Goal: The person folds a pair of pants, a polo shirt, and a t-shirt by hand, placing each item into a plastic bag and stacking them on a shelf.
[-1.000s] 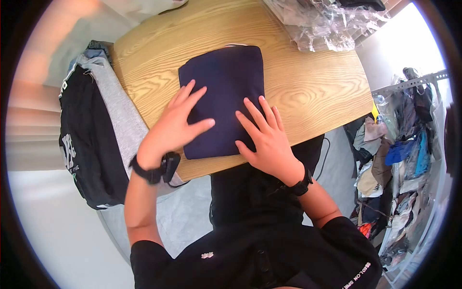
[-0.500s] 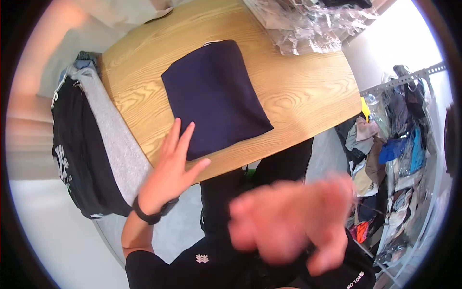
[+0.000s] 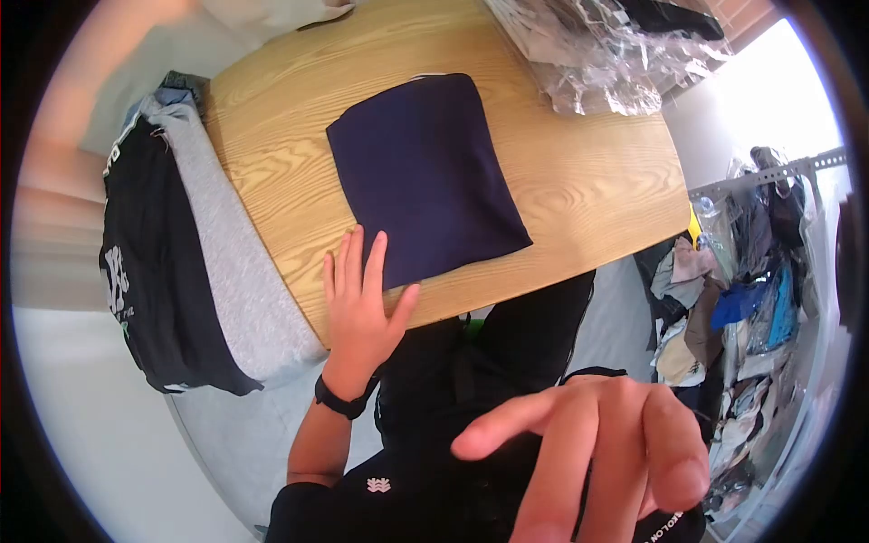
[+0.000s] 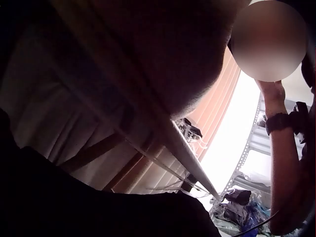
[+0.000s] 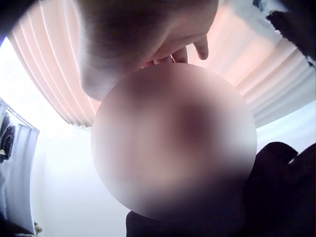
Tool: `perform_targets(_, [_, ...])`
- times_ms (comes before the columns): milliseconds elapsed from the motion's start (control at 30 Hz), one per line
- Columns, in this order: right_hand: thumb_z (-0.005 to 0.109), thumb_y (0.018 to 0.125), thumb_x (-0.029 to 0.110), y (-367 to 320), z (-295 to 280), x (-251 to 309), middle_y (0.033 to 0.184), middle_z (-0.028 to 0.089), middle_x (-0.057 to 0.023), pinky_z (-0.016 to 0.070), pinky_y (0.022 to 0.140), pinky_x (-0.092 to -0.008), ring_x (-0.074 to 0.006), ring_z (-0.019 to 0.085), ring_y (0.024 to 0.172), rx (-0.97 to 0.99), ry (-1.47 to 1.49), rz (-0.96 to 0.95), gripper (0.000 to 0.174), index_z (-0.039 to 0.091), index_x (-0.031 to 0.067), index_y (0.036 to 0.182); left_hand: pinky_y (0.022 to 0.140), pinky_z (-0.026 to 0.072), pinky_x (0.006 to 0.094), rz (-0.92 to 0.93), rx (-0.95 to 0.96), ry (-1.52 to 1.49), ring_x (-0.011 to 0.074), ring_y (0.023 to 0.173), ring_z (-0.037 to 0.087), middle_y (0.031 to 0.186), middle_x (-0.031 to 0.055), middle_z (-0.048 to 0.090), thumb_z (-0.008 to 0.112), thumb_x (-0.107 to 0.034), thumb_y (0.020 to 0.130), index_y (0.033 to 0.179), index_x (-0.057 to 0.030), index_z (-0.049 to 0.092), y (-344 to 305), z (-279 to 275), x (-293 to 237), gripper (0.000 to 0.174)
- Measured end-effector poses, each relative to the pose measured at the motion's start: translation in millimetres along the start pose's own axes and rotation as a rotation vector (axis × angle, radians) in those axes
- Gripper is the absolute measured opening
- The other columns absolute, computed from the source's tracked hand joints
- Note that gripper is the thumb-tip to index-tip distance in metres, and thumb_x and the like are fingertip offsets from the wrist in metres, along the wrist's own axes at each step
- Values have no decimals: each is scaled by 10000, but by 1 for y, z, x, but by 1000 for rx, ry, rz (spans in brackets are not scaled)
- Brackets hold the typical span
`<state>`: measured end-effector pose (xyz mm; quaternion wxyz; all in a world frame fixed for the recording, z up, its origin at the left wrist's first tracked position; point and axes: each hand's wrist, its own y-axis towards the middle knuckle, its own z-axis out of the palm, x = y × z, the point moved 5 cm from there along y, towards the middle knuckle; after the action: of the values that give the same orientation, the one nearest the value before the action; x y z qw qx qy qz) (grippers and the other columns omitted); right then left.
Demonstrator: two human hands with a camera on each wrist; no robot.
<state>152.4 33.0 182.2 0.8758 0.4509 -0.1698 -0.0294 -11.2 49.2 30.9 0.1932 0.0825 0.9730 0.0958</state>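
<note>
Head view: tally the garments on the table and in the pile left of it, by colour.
Navy: 1, navy folded garment on the table
Black: 1, black printed garment, left of the table
Grey: 1, grey garment, between the two
Total: 3, plus a bluish scrap at their far end, too small to tell

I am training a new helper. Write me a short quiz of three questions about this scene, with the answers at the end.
1. True or false: the right hand grips the folded navy garment.
2. Where do the clear plastic bags lie? A) at the far right of the wooden table; B) on the navy garment; C) under a hand.
3. Short answer: which hand lies with straight fingers at the garment's near corner?

Key: 1 false, it is raised near the camera and holds nothing; 2 A; 3 the left hand.
</note>
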Motion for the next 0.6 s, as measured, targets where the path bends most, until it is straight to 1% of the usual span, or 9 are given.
perform_targets(33, [424,957,210,3,2,10,853,702,-121,250,1029,-594,-297,606,936,-10,-12,-7,424,405,20,1336,1075,175,521,-19,-3,0,383,1304,304,1396,215,344,601,-318,831,1366,-24,348,-1,0,0,660])
perform_targets(100, [449,937,244,12,4,14,853,694,-164,240,1033,-596,-321,605,920,-103,82,421,439,446,21,1315,1076,177,519,-11,-3,-10,377,1304,305,1391,213,350,599,-307,830,1363,-27,354,0,0,-1,650])
perform_targets(133, [484,910,286,4,-5,-4,861,684,-205,233,1030,-608,-351,603,909,99,125,-189,462,485,21,1288,1066,189,531,-39,9,17,384,1302,305,1393,225,340,599,-295,826,1360,-29,356,-1,0,2,644])
perform_targets(167, [528,874,368,9,-14,8,887,685,-195,227,1028,-615,-342,607,921,171,101,150,576,450,1,1311,1057,200,542,-50,26,32,392,1299,304,1395,236,330,599,-283,822,1358,-30,358,-1,2,2,639])
perform_targets(233, [529,870,359,5,-31,15,840,594,-199,385,929,-549,-362,593,843,51,-96,111,516,507,-22,1218,1059,191,543,-69,-1,40,395,1302,295,1400,235,323,560,-279,839,1366,-21,339,-2,1,-1,627])
perform_targets(367, [677,771,277,-17,-91,60,1075,525,-196,385,947,-509,-331,592,857,-294,-224,321,714,357,28,1358,1068,179,535,-85,10,41,391,1304,297,1407,236,317,512,-297,859,1371,-11,332,1,3,-6,614])
perform_targets(433, [679,784,159,-32,-136,113,962,551,-108,429,914,-434,-243,589,836,-415,-731,291,655,367,33,1346,1071,179,529,-90,-8,77,388,1302,305,1407,232,323,493,-318,869,1369,-11,340,0,7,0,607])
perform_targets(500, [648,815,9,-47,-185,183,902,569,-17,452,723,-228,-88,557,821,-575,-1202,398,515,425,32,1279,1071,189,506,-77,-38,114,394,1287,319,1390,224,350,504,-293,863,1368,-13,349,1,8,2,597])
perform_targets(600, [660,807,4,-47,-222,298,803,543,26,437,653,-196,-43,524,726,-670,-1865,266,310,555,59,1093,1021,269,503,-29,-92,114,397,1214,392,1320,232,417,522,-338,870,1302,-17,427,7,-3,-12,547])
